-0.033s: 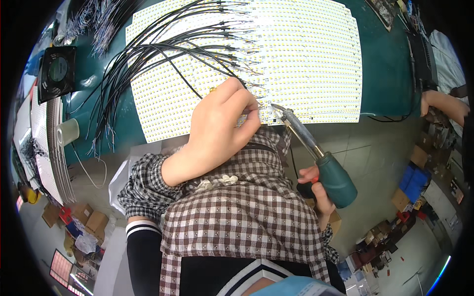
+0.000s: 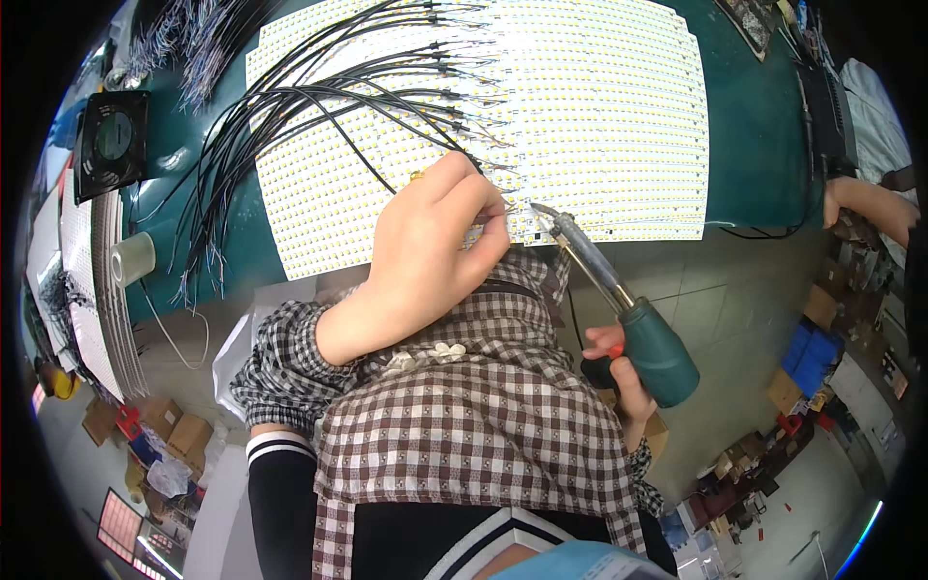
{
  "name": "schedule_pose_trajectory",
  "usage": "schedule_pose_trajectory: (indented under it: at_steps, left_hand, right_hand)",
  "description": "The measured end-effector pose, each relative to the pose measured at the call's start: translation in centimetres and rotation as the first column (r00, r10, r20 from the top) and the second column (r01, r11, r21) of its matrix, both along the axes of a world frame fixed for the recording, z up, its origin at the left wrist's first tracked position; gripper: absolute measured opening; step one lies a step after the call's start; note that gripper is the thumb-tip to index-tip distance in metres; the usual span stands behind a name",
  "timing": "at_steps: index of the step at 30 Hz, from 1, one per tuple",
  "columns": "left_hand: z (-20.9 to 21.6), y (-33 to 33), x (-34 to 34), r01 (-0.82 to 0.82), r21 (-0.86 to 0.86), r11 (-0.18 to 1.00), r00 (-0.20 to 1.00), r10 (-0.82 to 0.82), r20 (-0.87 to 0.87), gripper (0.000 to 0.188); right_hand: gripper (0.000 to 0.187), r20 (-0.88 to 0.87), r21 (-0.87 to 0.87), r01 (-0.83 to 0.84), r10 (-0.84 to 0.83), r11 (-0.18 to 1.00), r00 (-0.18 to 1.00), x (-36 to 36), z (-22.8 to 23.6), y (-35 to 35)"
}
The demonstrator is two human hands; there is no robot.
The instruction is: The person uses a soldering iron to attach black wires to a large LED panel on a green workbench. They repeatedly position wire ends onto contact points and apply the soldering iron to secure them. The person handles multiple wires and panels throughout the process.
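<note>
My left hand (image 2: 435,237) is closed in a pinch over the lower middle of a white LED board panel (image 2: 609,126). A black cable (image 2: 353,145) runs under this hand; its end between my fingertips is mostly hidden. My right hand (image 2: 630,387) grips a soldering iron (image 2: 660,353) with a green handle and metal barrel. The bent tip of the iron touches or hovers just above the panel, right of my left fingertips; which, I cannot tell. Several more black cables with thin bared wires lie along the panel's middle seam.
The panel lies on a green table (image 2: 754,155). At the left are a black fan (image 2: 113,143), a white roll (image 2: 133,259) and stacked white boards (image 2: 97,290). A bundle of thin wires (image 2: 193,43) lies at the far left. Another person's hand (image 2: 855,198) is at the right edge.
</note>
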State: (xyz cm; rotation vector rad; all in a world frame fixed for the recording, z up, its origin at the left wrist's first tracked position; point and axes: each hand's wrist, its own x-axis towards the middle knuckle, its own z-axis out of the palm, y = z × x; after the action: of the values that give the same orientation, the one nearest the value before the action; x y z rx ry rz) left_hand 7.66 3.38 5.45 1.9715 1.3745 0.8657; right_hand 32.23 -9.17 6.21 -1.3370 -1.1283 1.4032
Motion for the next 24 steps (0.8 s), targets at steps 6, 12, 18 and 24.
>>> schedule_pose_trajectory:
  at_steps: [6,12,18,24]
  left_hand:
    - [0.20,-0.02,0.07,-0.022,-0.122,0.992,0.995,0.034,0.095,0.010]
    - [0.31,0.19,0.39,-0.030,-0.096,0.995,0.999,0.034,0.039,0.010]
    - [0.33,0.13,0.31,-0.017,-0.065,0.998,1.000,0.016,-0.021,0.009]
    - [0.43,0.24,0.28,-0.004,-0.062,0.998,1.000,0.002,-0.030,0.008]
  right_hand:
    - [0.047,-0.073,-0.043,0.090,-0.093,0.995,0.993,-0.41,0.05,-0.18]
    - [0.037,-0.118,-0.012,0.115,-0.115,0.993,0.986,-0.27,-0.08,-0.09]
    - [0.031,-0.061,-0.001,0.075,-0.075,0.997,0.995,-0.09,-0.20,-0.10]
    - [0.027,-0.028,-0.050,0.070,-0.072,0.996,0.997,-0.26,-0.14,-0.31]
